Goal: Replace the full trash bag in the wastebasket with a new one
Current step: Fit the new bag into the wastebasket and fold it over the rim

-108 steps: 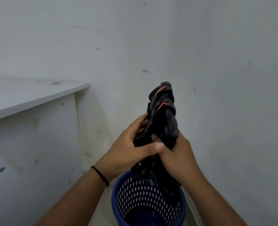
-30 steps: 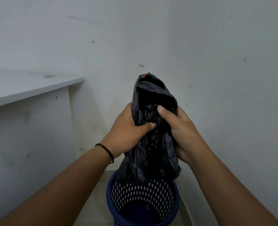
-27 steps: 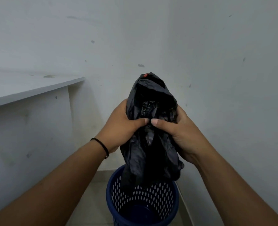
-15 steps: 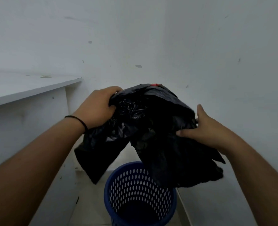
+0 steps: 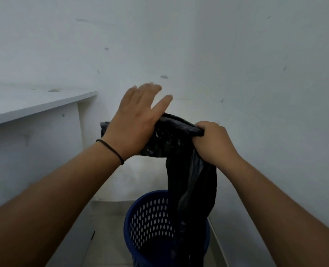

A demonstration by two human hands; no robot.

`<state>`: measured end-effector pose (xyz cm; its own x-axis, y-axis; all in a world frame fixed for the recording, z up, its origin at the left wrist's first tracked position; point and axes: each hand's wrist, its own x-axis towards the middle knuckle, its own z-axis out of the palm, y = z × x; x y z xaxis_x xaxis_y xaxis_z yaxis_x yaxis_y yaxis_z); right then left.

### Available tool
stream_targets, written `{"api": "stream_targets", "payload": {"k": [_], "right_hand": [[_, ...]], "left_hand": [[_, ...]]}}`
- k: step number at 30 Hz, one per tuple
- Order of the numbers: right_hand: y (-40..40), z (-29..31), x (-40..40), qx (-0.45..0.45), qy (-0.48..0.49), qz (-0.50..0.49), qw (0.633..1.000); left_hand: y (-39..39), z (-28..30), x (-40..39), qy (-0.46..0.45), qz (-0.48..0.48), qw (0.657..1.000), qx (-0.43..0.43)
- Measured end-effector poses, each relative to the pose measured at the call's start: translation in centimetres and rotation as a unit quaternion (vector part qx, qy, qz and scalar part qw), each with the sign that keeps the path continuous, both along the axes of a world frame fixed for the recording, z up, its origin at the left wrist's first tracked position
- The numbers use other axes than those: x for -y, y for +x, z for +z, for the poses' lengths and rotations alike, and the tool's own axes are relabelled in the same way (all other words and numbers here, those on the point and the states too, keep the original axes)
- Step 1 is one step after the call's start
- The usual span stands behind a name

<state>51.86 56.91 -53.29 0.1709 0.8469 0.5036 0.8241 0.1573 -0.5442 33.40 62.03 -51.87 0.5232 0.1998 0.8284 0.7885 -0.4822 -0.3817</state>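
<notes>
Nearest the camera, two bare forearms reach forward over the round blue perforated plastic wastebasket [image 5: 150,218], which stands on the pale floor in the corner. The lower end of the crumpled black plastic trash bag [image 5: 190,182] hangs down into the right side of the wastebasket's mouth; most of the bag is above the rim, held in the air.

Above the wastebasket and to its right, the right hand [image 5: 213,143] is clenched around a gathered part of the bag's upper edge — fingers curled over the plastic, knuckles toward the camera. Above the wastebasket and to its left, the left hand [image 5: 136,120] is spread flat, its fingers straight, apart and somewhat blurred; the palm lies over the bag's top edge, but contact cannot be confirmed. A thin black band [image 5: 111,151] circles the left wrist.

Left of the wastebasket and higher — a white desk [image 5: 34,105] with a white side panel. Behind the wastebasket, scuffed white walls [image 5: 256,74] meet in a corner.
</notes>
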Motion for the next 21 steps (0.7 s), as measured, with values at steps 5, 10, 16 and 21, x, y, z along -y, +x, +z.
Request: {"api": "stream_targets", "payload": {"k": [5,10,16,21], "right_hand": [[0.7,0.1,-0.6,-0.185,-0.002,-0.019,0.983],[-0.6,-0.7,-0.2,-0.262,-0.051,0.086,0.96],[-0.3,-1.7,0.6,-0.283,-0.157,0.262,0.909],[0.4,-1.8,0.0,-0.368,-0.113,0.201,0.901]], "left_hand": [[2.0,-5.0,4.3,-0.1,-0.168,0.949,0.249],[4.5,-5.1,4.0,-0.604,-0.354,0.484,0.525],[5.1,-4.2,2.1,-0.552,-0.42,0.46,0.554],[4.1,-4.0,1.0,-0.549,-0.431,0.515,0.497]]}}
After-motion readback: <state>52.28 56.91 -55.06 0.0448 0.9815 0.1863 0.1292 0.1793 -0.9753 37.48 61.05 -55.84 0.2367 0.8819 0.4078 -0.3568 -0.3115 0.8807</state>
